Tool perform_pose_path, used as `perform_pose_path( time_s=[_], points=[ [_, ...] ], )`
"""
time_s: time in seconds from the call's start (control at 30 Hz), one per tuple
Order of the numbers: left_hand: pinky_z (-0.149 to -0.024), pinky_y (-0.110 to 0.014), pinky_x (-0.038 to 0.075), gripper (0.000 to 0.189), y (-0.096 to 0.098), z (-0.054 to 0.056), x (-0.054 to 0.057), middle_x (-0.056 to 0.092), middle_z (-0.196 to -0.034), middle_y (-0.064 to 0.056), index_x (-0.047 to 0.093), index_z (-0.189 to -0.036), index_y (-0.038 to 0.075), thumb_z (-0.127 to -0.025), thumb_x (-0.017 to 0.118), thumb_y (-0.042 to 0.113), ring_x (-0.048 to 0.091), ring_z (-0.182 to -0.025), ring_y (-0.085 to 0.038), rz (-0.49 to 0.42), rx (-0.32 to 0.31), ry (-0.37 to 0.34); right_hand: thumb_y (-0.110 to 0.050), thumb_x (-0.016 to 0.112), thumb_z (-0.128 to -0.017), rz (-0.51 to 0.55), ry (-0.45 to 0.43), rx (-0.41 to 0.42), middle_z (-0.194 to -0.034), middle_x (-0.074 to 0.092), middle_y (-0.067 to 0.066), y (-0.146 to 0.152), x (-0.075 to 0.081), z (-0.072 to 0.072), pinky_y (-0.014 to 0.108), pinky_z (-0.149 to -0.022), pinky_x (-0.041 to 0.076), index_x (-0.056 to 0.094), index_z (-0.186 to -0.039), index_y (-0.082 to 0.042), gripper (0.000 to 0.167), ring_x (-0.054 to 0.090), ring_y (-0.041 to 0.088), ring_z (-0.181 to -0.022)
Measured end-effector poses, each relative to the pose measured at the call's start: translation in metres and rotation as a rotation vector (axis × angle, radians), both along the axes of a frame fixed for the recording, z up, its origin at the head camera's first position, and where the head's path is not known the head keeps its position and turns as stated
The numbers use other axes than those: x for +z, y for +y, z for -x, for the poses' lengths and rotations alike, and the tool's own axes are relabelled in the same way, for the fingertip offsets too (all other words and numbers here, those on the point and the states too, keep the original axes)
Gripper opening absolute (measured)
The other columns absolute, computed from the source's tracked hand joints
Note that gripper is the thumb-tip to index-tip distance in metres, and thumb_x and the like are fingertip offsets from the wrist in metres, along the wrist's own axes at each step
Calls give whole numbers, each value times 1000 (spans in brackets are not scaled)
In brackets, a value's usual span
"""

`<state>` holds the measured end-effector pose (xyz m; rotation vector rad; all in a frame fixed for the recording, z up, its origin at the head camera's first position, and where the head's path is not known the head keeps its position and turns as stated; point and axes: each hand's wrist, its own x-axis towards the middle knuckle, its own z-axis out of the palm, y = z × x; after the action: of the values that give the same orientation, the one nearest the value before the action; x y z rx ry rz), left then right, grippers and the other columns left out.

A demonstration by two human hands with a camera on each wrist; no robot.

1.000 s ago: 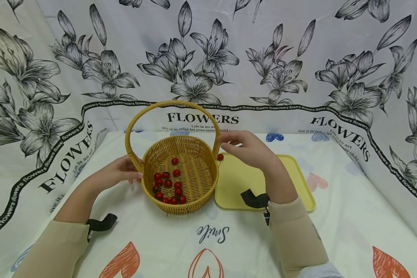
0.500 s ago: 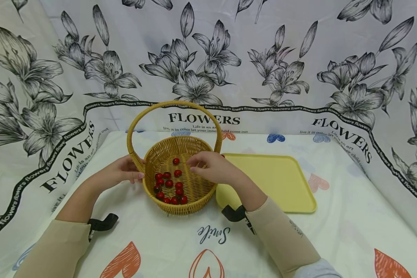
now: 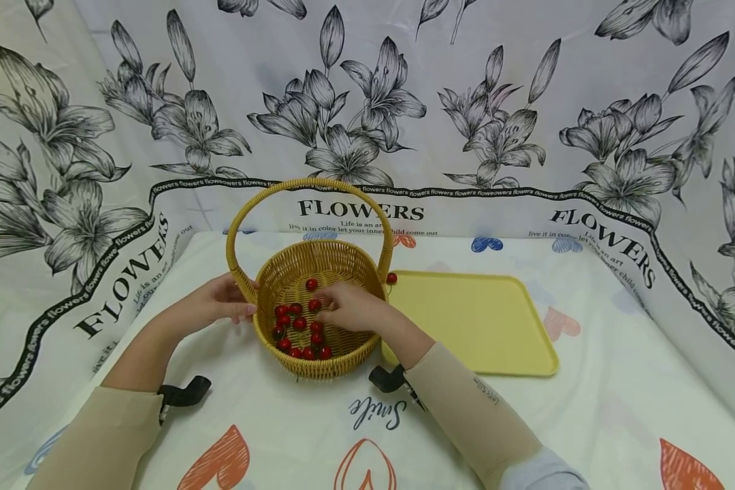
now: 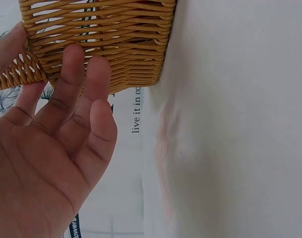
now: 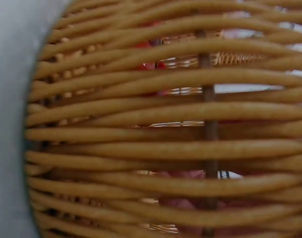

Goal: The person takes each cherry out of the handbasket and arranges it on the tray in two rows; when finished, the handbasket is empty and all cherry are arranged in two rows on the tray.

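A round yellow wicker basket with a tall hooped handle stands on the cloth. Several red cherries lie in its left and front part. My left hand holds the basket's left side at the foot of the handle; in the left wrist view its other fingers lie along the woven wall. Reaching over the right rim, my right hand is inside the basket, thumb and fingertips parted right at one cherry. In the right wrist view the woven wall hides most of this hand.
A yellow tray lies right of the basket, partly under my right forearm. One cherry with a stem sits at its far left corner. A flower-printed curtain hangs behind the heart-printed tablecloth.
My right hand has left the right foot of the handle and moved left and down into the basket, to the cherries. My left hand stays on the basket.
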<state>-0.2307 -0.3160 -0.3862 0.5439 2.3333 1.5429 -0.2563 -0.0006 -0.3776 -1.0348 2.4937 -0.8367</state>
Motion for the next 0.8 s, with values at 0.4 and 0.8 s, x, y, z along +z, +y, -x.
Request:
perform_pose_path(
  time_s=[0.4,0.8],
  points=[
    [-72,-41,58,39,0,0,2,69,-109,-19,47,-129,-8,-98,67,6,69,-91,-34,-3,1,-1,-14,59,-105,-259,108,24,-144,59,10,-23,-3,7,35,-110,42,57,-147,-9,42,51,26,-136],
    [-71,-41,58,41,0,1,0,69,-108,-17,47,-130,-8,-98,68,6,69,-90,-32,-13,14,-10,-19,68,-101,-275,169,-66,-112,73,2,-25,-4,4,28,-88,52,76,-115,-10,19,66,16,-101]
  ],
)
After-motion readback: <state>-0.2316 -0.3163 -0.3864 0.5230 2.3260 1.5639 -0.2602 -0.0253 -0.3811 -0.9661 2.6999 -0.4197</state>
